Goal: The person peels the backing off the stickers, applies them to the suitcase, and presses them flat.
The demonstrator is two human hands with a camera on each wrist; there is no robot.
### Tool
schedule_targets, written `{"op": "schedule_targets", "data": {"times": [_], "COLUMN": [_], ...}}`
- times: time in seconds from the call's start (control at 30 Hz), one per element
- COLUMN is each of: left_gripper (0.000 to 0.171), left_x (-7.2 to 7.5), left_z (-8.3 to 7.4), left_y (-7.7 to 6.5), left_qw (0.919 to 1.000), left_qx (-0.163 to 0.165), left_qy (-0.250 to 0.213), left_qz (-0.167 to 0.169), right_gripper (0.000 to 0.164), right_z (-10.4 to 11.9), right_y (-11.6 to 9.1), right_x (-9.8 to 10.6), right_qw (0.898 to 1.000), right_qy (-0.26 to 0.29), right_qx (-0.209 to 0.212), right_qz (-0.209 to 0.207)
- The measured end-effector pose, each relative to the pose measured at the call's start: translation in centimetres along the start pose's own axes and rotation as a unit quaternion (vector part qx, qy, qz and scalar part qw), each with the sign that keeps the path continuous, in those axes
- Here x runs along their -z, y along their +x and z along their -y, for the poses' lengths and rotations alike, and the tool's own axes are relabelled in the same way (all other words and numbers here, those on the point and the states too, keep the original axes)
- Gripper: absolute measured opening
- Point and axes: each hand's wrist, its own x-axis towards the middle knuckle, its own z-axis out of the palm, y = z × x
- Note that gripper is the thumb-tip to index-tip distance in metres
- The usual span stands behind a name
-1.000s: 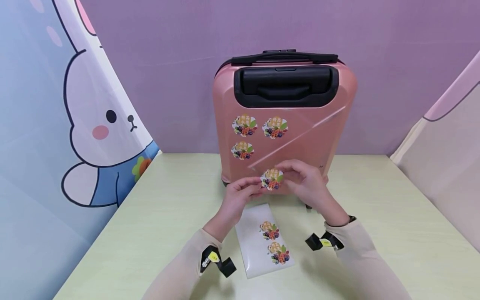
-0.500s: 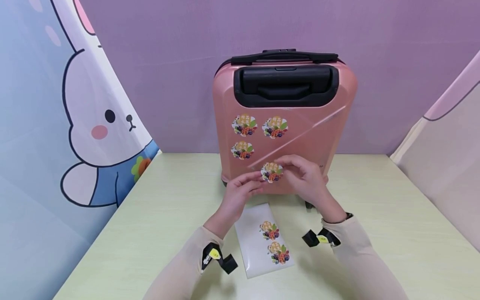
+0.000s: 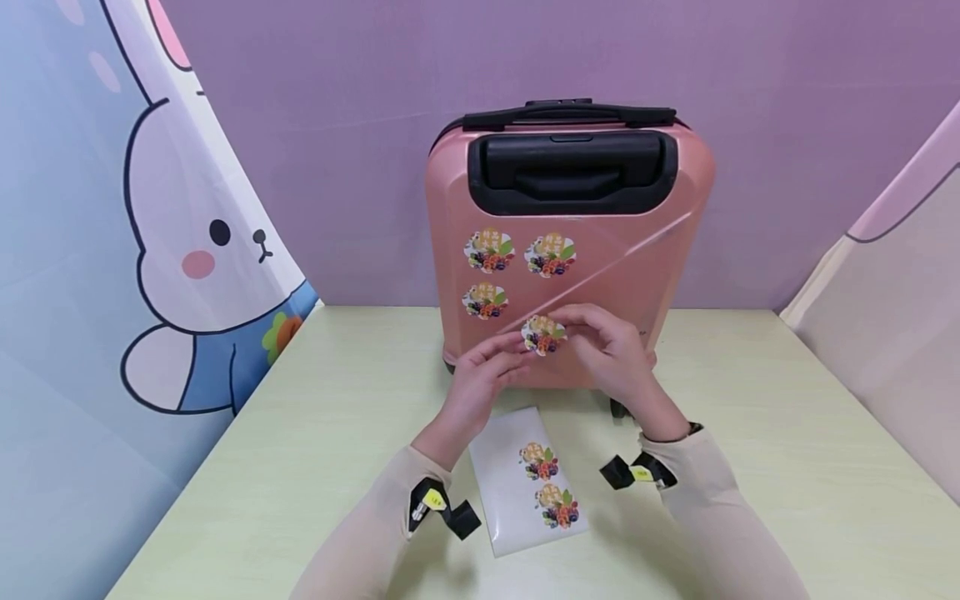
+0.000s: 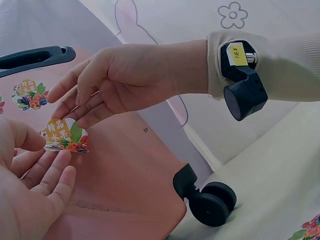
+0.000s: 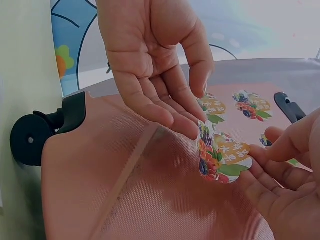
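A round fruit-print sticker (image 3: 543, 335) is held by its edges before the pink suitcase (image 3: 600, 283). My left hand (image 3: 480, 383) holds its left edge, and my right hand (image 3: 611, 354) grips the right edge. In the left wrist view the sticker (image 4: 66, 136) looks slightly bent between the fingertips. From the right wrist, my left hand (image 5: 150, 65) and right hand (image 5: 290, 180) appear on either side of the sticker (image 5: 220, 157). Three matching stickers, one of them the lower-left sticker (image 3: 485, 301), lie flat on the suitcase. Whether the held sticker touches the shell, I cannot tell.
A white sticker sheet (image 3: 502, 500) with two fruit stickers lies on the pale table (image 3: 337, 433) under my forearms. The suitcase stands upright against a purple backdrop (image 3: 360, 167), its black handle (image 3: 573, 171) at the top. A black wheel (image 4: 212, 205) shows at its base.
Both hands have moved the sticker upward along the front of the suitcase, closer to the row of the lower-left sticker. The sheet and suitcase have stayed in place.
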Motion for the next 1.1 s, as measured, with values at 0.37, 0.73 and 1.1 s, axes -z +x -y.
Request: {"op": "schedule_targets", "data": {"times": [0.37, 0.73, 1.1], "left_gripper": [0.04, 0.041, 0.04], "left_x": [-0.5, -0.7, -0.8], "left_z": [-0.2, -0.3, -0.5], "left_y": [0.6, 1.2, 1.4], "left_qw": [0.9999, 0.9998, 0.9997], "left_qx": [-0.002, -0.008, 0.0], "left_qy": [-0.009, -0.013, -0.02], "left_qz": [-0.012, -0.012, -0.016], "right_gripper": [0.031, 0.034, 0.036], "right_z": [-0.1, -0.5, -0.6], "right_y": [0.4, 0.7, 0.9], "right_x": [-0.1, -0.3, -0.4], "right_qw": [1.0, 1.0, 1.0], "right_qy": [0.001, 0.009, -0.001], "right_qx": [-0.01, -0.015, -0.022], "right_qz": [-0.008, -0.003, -0.011]}}
